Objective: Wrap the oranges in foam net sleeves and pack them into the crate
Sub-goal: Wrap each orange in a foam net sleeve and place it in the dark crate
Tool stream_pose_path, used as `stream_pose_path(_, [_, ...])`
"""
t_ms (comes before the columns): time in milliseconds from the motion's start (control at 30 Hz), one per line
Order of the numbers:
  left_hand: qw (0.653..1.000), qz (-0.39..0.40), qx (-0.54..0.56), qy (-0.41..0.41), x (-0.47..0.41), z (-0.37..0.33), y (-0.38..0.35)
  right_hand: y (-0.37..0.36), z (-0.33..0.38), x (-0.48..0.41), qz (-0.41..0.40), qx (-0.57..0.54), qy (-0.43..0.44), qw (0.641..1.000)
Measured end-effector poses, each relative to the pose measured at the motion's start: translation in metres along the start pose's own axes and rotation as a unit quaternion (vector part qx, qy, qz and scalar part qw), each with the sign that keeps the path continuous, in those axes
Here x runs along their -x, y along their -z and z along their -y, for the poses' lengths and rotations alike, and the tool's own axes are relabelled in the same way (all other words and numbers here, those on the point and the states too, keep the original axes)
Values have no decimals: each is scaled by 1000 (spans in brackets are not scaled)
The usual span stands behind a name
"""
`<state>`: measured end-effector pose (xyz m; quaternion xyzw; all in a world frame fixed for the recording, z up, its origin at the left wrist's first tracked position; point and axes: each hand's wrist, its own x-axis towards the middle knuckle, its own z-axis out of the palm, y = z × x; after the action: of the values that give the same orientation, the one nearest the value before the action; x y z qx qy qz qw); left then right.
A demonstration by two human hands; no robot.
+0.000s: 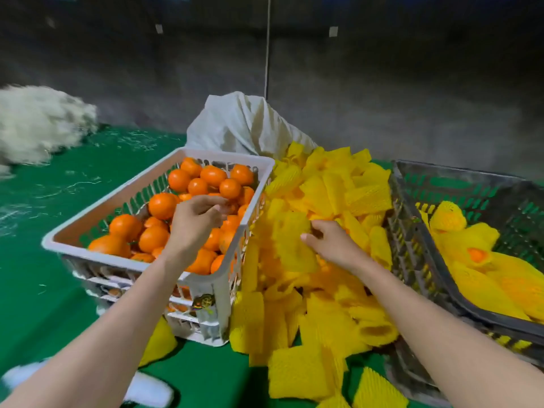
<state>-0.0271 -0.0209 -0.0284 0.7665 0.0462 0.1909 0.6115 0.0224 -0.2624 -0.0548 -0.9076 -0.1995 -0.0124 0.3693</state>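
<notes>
**Hands between fruit and foam**

The left hand (195, 219) hovers over the oranges (162, 206) heaped in the white crate (206, 290), fingers curled. I cannot tell whether its grip is clamped on a fruit. The right hand (332, 244) has its grip pinched on a yellow foam sleeve (291, 245) atop the sleeve pile (323, 319). Just right of the pile, a dark crate (412, 245) holds wrapped oranges (447, 216). A white sack (244, 125) stands behind.
</notes>
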Motion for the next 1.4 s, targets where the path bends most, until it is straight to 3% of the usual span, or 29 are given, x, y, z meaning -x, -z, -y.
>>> stream_pose_path(67, [994,51,83,46,-3,-1,2,2,28,-3,-8,-184,4,983])
stream_pose_path(133, [975,164,121,85,-1,-4,2,-6,46,-3,1,-301,5,954])
stream_pose_path(200, [953,260,109,113,4,-6,1,-14,58,-3,3,-324,-8,946])
stream_pose_path(267, [963,251,63,79,7,-4,0,-19,67,-4,-3,-322,-14,947])
stream_pose_path(333, [984,174,-23,2,5,0,4,-25,74,-7,-34,-265,18,963])
stream_pose_path(433, [973,106,-169,-116,1,6,17,-40,90,-17,-120,-82,68,987])
stream_pose_path(533, [944,80,-249,-200,-7,11,36,-60,113,-36,-219,63,164,960])
stream_pose_path(600, [942,55,-252,-216,-21,14,57,-78,130,-50,-237,112,191,946])
stream_pose_path(667, [942,76,-262,-196,-40,15,81,-98,139,-66,-221,144,156,952])
stream_pose_path(767, [943,133,-278,-123,-77,25,111,-129,134,-79,-121,214,78,966])
stream_pose_path(867, [949,37,-302,-83,-122,44,127,-147,121,-82,-27,303,87,948])
stream_pose_path(933, [924,32,-378,-44,-150,59,126,-148,119,-82,-8,308,87,947])
stream_pose_path(1067, [817,157,-553,50,-179,94,109,-150,119,-84,15,315,92,945])
stream_pose_path(1167, [762,165,-624,51,-183,120,99,-151,118,-82,25,301,105,947])
stream_pose_path(1233, [768,135,-626,33,-185,128,98,-152,117,-81,23,293,125,948])
stream_pose_path(1300, [801,118,-585,41,-187,129,99,-152,117,-80,9,285,139,948])
stream_pose_path(1367, [882,107,-451,81,-188,118,101,-152,118,-79,-15,274,150,950])
stream_pose_path(1400, [932,106,-326,121,-188,109,101,-151,119,-78,-27,266,154,951])
